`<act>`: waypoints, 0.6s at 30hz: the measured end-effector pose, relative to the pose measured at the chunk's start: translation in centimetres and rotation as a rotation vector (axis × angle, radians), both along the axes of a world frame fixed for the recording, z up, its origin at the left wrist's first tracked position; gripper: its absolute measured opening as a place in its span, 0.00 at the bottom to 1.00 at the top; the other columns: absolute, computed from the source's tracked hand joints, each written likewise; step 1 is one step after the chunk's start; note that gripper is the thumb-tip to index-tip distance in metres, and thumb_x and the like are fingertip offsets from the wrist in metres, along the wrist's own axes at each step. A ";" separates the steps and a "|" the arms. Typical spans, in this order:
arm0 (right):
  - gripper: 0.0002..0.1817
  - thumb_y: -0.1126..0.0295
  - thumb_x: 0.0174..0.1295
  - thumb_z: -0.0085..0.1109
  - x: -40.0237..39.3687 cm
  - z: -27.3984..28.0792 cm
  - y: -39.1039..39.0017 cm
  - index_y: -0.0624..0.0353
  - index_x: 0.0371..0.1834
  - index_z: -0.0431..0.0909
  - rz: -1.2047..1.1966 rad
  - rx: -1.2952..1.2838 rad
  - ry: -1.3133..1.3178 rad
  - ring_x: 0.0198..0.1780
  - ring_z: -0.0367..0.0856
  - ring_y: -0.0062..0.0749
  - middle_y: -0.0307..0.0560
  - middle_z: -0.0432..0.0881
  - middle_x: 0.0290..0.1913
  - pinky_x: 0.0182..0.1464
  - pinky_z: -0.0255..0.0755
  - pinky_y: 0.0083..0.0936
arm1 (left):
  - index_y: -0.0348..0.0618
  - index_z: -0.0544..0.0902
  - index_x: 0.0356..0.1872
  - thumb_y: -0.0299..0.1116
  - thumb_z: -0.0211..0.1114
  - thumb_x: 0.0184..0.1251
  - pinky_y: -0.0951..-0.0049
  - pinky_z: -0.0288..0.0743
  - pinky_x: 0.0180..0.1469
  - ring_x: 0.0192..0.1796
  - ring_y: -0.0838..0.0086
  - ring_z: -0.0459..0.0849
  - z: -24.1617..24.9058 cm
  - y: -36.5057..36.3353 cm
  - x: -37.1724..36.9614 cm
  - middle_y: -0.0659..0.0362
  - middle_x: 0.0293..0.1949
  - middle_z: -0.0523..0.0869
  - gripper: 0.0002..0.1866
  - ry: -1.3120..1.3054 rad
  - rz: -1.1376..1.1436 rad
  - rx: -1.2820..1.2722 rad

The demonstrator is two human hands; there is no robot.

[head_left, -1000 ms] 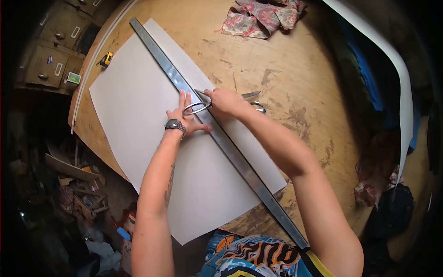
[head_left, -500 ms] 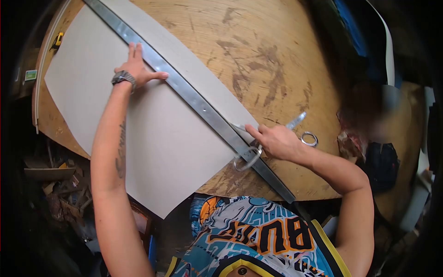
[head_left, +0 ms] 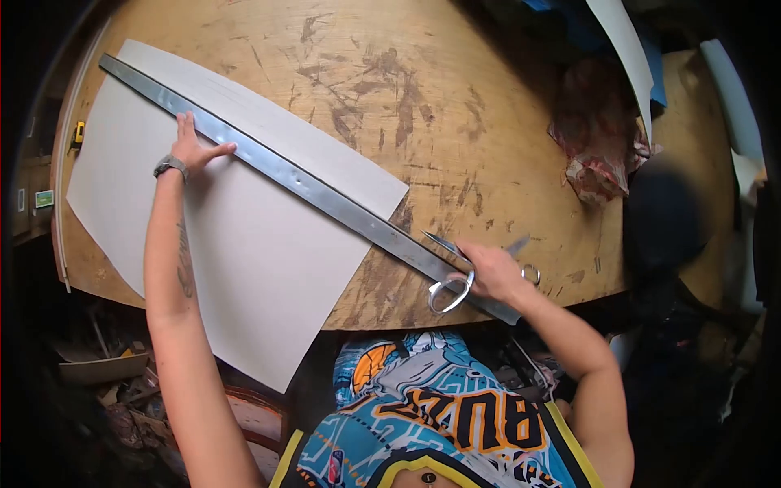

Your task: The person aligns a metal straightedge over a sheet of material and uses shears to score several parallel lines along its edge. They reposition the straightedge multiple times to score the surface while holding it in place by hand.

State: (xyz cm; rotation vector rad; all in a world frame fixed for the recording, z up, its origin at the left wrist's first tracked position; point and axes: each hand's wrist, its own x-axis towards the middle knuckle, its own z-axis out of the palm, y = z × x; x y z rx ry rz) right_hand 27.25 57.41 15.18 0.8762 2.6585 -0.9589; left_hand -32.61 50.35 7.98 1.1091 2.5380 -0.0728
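A long metal straightedge (head_left: 297, 180) lies diagonally across a large pale sheet (head_left: 244, 228), its near end reaching past the sheet over the table. My left hand (head_left: 194, 153) rests on the straightedge's upper part, fingers and thumb spread. My right hand (head_left: 495, 272) grips a pair of metal scissors (head_left: 447, 294) spread wide, with the pivot hidden under the hand. One blade points up-left and ends just beyond the sheet's right edge, beside the straightedge. The other blade and a finger ring show on the hand's far side.
The scuffed wooden table (head_left: 350, 89) has a curved edge. A yellow-and-black tape measure (head_left: 78, 135) is by its left edge. A reddish crumpled bundle (head_left: 598, 138) sits at the right, near a blurred dark shape (head_left: 663, 211). Scraps lie below the table at left.
My right hand has drawn the scissors down along the straightedge, so the blade tip has left the sheet. My left hand stays on the straightedge. The view has shifted.
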 end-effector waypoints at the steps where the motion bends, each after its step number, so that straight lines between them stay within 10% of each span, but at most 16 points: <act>1: 0.33 0.51 0.53 0.72 1.7 -0.3 -2.2 0.56 0.57 0.72 -0.044 0.003 0.063 0.38 0.82 0.59 0.56 0.82 0.36 0.40 0.76 0.45 | 0.34 0.40 0.78 0.77 0.74 0.29 0.62 0.52 0.78 0.81 0.55 0.49 -0.6 -0.7 0.1 0.42 0.80 0.37 0.81 0.021 -0.019 0.018; 8: 0.36 0.59 0.45 0.80 9.1 -4.4 -12.3 0.53 0.58 0.71 -0.380 0.128 0.010 0.44 0.80 0.60 0.55 0.77 0.46 0.42 0.76 0.47 | 0.46 0.57 0.78 0.85 0.61 0.36 0.53 0.61 0.70 0.68 0.49 0.71 -0.9 -5.5 4.9 0.50 0.80 0.52 0.70 0.063 0.129 0.220; 11: 0.31 0.59 0.45 0.79 7.9 -4.4 -12.0 0.53 0.50 0.73 -0.449 0.174 -0.028 0.38 0.79 0.58 0.53 0.74 0.43 0.37 0.74 0.47 | 0.57 0.61 0.77 0.83 0.52 0.49 0.47 0.45 0.75 0.71 0.45 0.61 -1.2 -5.6 6.9 0.50 0.79 0.55 0.57 0.177 0.255 0.264; 18: 0.33 0.56 0.39 0.83 6.7 -4.5 -8.9 0.56 0.47 0.75 -0.326 0.096 -0.004 0.39 0.81 0.54 0.52 0.78 0.38 0.38 0.75 0.41 | 0.48 0.60 0.75 0.72 0.64 0.52 0.45 0.28 0.78 0.81 0.52 0.45 -0.5 -3.0 6.1 0.50 0.78 0.56 0.55 0.074 0.404 0.433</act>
